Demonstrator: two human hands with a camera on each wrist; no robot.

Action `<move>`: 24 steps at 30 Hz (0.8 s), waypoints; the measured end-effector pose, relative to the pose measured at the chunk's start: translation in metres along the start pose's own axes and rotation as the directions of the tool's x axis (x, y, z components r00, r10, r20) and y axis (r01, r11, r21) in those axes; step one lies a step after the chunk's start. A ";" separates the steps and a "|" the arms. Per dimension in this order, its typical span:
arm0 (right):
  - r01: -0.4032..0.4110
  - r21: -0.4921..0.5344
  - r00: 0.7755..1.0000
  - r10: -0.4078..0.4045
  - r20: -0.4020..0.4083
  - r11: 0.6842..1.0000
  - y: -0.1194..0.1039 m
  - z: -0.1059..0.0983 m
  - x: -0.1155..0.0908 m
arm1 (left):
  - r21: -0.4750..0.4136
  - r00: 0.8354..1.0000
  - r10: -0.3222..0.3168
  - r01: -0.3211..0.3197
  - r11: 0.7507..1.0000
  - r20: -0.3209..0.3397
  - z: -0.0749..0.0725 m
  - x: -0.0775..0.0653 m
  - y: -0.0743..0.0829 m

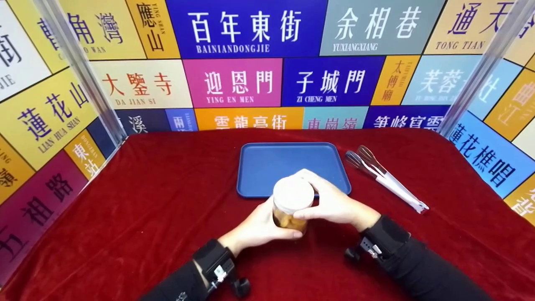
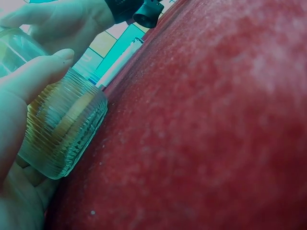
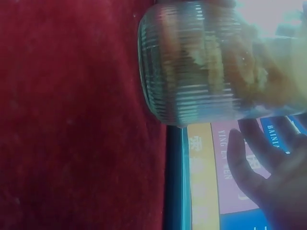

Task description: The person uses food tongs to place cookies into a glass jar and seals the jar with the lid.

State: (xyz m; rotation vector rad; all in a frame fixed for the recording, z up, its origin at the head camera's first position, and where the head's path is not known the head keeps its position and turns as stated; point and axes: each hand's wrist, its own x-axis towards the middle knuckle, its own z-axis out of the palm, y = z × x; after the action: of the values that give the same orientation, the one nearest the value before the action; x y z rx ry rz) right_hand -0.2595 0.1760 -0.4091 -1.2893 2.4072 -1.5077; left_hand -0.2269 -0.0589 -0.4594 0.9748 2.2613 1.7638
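Observation:
A clear ribbed jar with a white lid stands over the red cloth at the near edge of the tray. Yellow-brown pieces show through its wall. My left hand grips the lower body, thumb across the front. With my right hand I hold the lid, thumb on the near side and forefinger behind it. In the left wrist view, the jar's base is right at the cloth, and the left thumb lies along the glass. Some right fingers show beside the jar in the right wrist view.
Behind the jar lies a blue rectangular tray. Tongs with slotted metal heads and white handles rest to its right. Red cloth covers the table, and panels of colourful signs enclose its back and sides.

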 end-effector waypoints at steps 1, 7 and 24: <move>-0.004 -0.005 1.000 0.004 -0.005 1.000 -0.001 0.000 0.000 | 0.001 1.000 -0.001 0.001 1.000 -0.001 0.000 0.000 0.000; -0.032 -0.031 0.999 0.031 -0.030 0.999 -0.004 0.002 0.000 | 0.002 1.000 0.006 -0.006 1.000 -0.003 0.000 0.000 0.002; -0.053 -0.027 0.997 0.052 -0.054 0.998 -0.005 0.004 -0.001 | 0.028 1.000 0.009 -0.008 1.000 -0.019 0.000 -0.001 0.002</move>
State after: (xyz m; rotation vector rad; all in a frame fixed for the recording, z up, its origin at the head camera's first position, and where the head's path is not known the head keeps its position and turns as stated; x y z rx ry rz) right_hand -0.2544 0.1724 -0.4080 -1.1959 2.4837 -1.5188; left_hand -0.2252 -0.0596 -0.4576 0.9784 2.3022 1.7576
